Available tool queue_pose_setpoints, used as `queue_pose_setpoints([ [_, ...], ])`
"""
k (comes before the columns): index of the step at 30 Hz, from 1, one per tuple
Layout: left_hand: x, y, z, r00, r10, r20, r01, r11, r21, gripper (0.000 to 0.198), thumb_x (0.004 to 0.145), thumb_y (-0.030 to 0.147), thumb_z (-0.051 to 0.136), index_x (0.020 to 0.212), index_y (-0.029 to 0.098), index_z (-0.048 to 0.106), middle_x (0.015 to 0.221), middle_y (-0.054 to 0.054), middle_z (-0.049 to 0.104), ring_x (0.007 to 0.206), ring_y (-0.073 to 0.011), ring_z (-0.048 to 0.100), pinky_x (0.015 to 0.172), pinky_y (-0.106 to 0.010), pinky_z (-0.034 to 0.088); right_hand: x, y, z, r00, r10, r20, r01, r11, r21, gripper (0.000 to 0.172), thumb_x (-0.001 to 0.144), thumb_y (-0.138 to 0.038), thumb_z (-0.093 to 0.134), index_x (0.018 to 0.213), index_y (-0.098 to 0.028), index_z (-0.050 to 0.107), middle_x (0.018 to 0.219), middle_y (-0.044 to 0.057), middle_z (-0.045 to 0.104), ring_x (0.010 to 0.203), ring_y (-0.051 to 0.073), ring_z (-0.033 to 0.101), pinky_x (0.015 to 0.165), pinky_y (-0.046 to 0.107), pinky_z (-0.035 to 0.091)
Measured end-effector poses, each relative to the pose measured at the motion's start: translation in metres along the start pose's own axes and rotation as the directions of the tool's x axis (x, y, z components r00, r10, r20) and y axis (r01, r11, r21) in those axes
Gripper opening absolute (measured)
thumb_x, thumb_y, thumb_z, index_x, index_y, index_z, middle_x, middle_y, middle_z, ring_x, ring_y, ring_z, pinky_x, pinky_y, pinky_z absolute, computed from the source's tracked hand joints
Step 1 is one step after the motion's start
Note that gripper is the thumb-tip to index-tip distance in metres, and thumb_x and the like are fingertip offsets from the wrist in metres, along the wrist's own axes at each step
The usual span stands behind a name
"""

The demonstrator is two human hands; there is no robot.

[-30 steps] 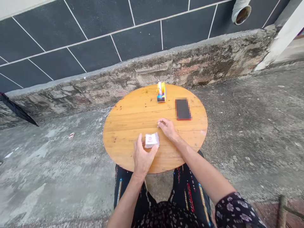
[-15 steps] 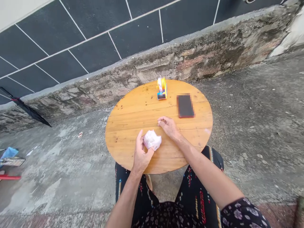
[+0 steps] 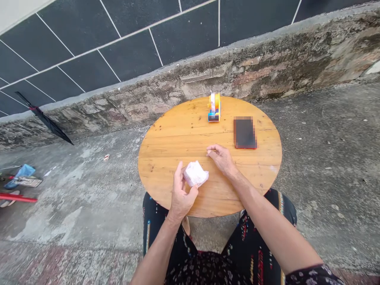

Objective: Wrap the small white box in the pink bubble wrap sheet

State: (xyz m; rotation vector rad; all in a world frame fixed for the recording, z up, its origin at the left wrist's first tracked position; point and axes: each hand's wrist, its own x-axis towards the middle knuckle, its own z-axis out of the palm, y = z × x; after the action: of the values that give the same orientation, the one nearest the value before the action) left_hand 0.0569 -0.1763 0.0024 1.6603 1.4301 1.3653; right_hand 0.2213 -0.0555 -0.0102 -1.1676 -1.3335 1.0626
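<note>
A crumpled white-and-pinkish wrapped bundle (image 3: 196,173), its contents hidden, is at the near middle of the round wooden table (image 3: 166,146). My left hand (image 3: 181,198) grips it from the left, thumb at the near edge and fingers behind. To the right of the bundle and apart from it is my right hand (image 3: 223,159), thumb and forefinger pinched together. Whatever may be between those fingertips is too small to make out. Beyond both hands, a yellow and blue tape dispenser (image 3: 214,110) with a roll in it stands near the table's far edge.
A blurred-out dark rectangular object (image 3: 245,133) lies on the table at right. Behind runs a rough stone wall base (image 3: 142,103) under dark tiles. A black umbrella (image 3: 52,123) leans there at left. A blue item (image 3: 25,171) and a red bar (image 3: 18,197) lie on the concrete.
The whole view has shifted, so the table and what stands on it appear farther right. The bundle looks slightly turned in my left hand. My right hand keeps its pinch.
</note>
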Motion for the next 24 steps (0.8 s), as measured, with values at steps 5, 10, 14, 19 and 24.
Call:
queue_pose_setpoints([
  [5, 0.008, 0.007, -0.007, 0.994, -0.107, 0.008, 0.099, 0.942, 0.321, 0.075, 0.073, 0.018, 0.062, 0.143, 0.019, 0.035, 0.14, -0.013, 0.05, 0.127, -0.0295, 0.05, 0.108, -0.047, 0.04, 0.0, 0.001, -0.001, 1.0, 0.013, 0.0, -0.013, 1.0, 0.005, 0.02, 0.076, -0.035, 0.058, 0.087, -0.021, 0.064, 0.07, 0.0, 0.066, 0.071, 0.019, 0.064, 0.071, 0.033, 0.049],
  [10, 0.012, 0.01, -0.003, 0.994, -0.101, 0.03, 0.075, 0.883, 0.463, 0.075, 0.072, 0.03, 0.068, 0.14, 0.017, 0.039, 0.131, -0.015, 0.056, 0.121, -0.0331, 0.052, 0.102, -0.051, 0.041, -0.002, -0.004, -0.001, 1.0, -0.002, 0.021, 0.002, 1.0, 0.007, 0.02, 0.073, -0.037, 0.062, 0.085, -0.02, 0.064, 0.071, 0.001, 0.065, 0.071, 0.019, 0.063, 0.071, 0.033, 0.05],
  [14, 0.009, 0.006, -0.005, 0.998, -0.054, 0.023, 0.042, 0.925, 0.376, 0.068, 0.074, 0.032, 0.068, 0.136, 0.018, 0.043, 0.129, -0.014, 0.055, 0.121, -0.0296, 0.052, 0.102, -0.047, 0.041, -0.006, -0.014, 0.0, 0.993, -0.059, 0.104, 0.056, 0.998, 0.033, 0.023, 0.071, -0.038, 0.065, 0.084, -0.02, 0.064, 0.08, 0.003, 0.068, 0.077, 0.019, 0.064, 0.076, 0.034, 0.05],
  [19, 0.009, -0.003, -0.011, 0.998, -0.043, -0.045, 0.052, 0.975, 0.214, 0.054, 0.082, 0.029, 0.061, 0.132, 0.018, 0.047, 0.128, -0.012, 0.054, 0.121, -0.0243, 0.051, 0.103, -0.041, 0.041, -0.014, -0.027, -0.001, 0.919, -0.227, 0.323, 0.208, 0.974, 0.092, 0.015, 0.073, -0.033, 0.069, 0.08, -0.02, 0.066, 0.098, 0.005, 0.07, 0.098, 0.02, 0.063, 0.094, 0.037, 0.043],
  [24, 0.007, -0.008, -0.005, 0.999, -0.02, -0.031, 0.025, 0.986, 0.167, 0.04, 0.085, 0.029, 0.06, 0.123, 0.019, 0.054, 0.12, -0.009, 0.059, 0.113, -0.0215, 0.055, 0.099, -0.037, 0.043, -0.022, -0.033, -0.001, 0.823, -0.265, 0.502, 0.268, 0.961, 0.068, 0.02, 0.074, -0.032, 0.072, 0.088, -0.019, 0.066, 0.098, 0.004, 0.068, 0.097, 0.019, 0.061, 0.092, 0.036, 0.045],
])
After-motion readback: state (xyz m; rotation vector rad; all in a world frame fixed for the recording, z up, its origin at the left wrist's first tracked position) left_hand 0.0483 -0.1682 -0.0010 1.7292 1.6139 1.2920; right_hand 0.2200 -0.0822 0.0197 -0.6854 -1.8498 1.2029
